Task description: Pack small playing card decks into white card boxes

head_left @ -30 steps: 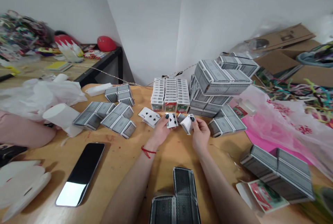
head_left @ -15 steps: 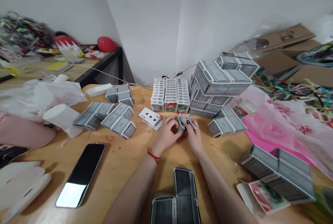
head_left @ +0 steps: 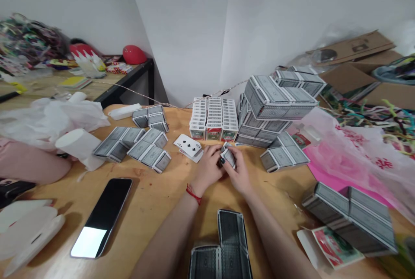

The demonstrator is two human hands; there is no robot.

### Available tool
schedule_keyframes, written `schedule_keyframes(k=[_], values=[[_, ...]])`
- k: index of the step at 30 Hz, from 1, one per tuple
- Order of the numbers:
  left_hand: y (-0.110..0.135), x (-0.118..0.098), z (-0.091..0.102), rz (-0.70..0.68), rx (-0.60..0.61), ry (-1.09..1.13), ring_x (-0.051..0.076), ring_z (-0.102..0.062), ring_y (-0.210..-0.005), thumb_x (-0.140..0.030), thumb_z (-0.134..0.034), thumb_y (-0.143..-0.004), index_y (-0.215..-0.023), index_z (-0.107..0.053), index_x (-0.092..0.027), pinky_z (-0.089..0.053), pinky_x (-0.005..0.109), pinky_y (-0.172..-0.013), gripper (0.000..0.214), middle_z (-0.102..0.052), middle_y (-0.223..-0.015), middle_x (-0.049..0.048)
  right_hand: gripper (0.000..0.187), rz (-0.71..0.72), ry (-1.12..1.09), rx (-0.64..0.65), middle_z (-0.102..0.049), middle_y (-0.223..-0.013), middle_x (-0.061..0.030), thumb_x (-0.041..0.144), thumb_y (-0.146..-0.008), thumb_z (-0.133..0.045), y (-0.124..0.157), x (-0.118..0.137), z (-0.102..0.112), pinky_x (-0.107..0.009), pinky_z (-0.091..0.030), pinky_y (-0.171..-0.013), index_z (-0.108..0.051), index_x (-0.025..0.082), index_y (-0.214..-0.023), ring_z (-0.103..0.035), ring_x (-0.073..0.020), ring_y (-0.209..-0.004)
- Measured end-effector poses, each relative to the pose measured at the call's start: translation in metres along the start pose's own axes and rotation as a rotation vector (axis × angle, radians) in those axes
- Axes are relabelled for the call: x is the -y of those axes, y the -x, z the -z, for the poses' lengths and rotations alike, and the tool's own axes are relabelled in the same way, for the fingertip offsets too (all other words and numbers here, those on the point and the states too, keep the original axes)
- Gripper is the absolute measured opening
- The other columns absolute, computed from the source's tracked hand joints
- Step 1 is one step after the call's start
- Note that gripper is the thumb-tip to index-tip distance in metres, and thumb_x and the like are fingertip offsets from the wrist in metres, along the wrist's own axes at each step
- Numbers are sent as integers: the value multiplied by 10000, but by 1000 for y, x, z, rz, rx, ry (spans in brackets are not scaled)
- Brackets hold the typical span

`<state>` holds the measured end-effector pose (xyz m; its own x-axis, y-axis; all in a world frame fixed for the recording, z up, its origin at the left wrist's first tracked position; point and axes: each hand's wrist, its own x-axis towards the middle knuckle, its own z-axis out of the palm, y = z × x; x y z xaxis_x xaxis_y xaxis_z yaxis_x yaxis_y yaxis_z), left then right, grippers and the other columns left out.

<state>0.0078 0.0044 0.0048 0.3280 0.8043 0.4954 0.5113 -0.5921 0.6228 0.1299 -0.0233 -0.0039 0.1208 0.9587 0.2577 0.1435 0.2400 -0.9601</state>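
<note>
My left hand [head_left: 211, 164] and my right hand [head_left: 239, 170] meet over the middle of the wooden table. Both are closed around grey-backed playing cards [head_left: 229, 156], which look bent; how many there are I cannot tell. My right thumb lies across the cards, and my left fingers grip their left side. Just left of my hands, a few loose playing cards [head_left: 188, 144] lie on the table, the top one a face-up spade. Behind the hands stand rows of card boxes [head_left: 214, 117]. Near my forearms sits a block folded from cards [head_left: 231, 231].
Stacked card blocks [head_left: 269, 110] rise at the back right. More folded card blocks [head_left: 151, 149] lie on the left, near a phone [head_left: 103, 214] and a white paper roll [head_left: 78, 147]. At right are pink plastic [head_left: 350, 153] and an opened card box [head_left: 337, 246].
The cards in my hands have come closer together, with the sticking-out white edge gone. My right hand has turned, its thumb shifting left and down across them.
</note>
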Motion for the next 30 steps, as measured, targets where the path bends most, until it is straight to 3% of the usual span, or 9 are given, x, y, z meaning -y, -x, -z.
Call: schedule_keyframes(k=[8, 22, 30], values=[[-2, -10, 8, -18, 8, -48, 245, -420, -1027, -211, -590, -688, -680, -555, -181, -371, 425, -878, 46, -518, -1095, 69, 388, -14, -94, -53, -478, -1239, -42, 393, -840, -417, -1, 2, 0, -383, -274, -1018, -439, 258, -1203, -415, -191, -1164], [3, -13, 4, -71, 88, 11, 209, -498, -937, -145, -547, -676, -662, -541, -172, -440, 368, -779, 30, -480, -1159, 95, 398, -52, -65, -41, -490, -1216, -46, 442, -848, -368, 0, -5, -1, -386, -262, -1026, -467, 243, -1178, -414, -191, -1157], [-2, -14, 6, -115, 77, -115, 261, -384, -1108, -173, -571, -697, -759, -586, -199, -355, 462, -923, 68, -496, -1136, 71, 383, -67, -34, -113, -493, -1215, -49, 419, -843, -381, -2, -8, -1, -388, -267, -1020, -478, 241, -1168, -420, -189, -1146]])
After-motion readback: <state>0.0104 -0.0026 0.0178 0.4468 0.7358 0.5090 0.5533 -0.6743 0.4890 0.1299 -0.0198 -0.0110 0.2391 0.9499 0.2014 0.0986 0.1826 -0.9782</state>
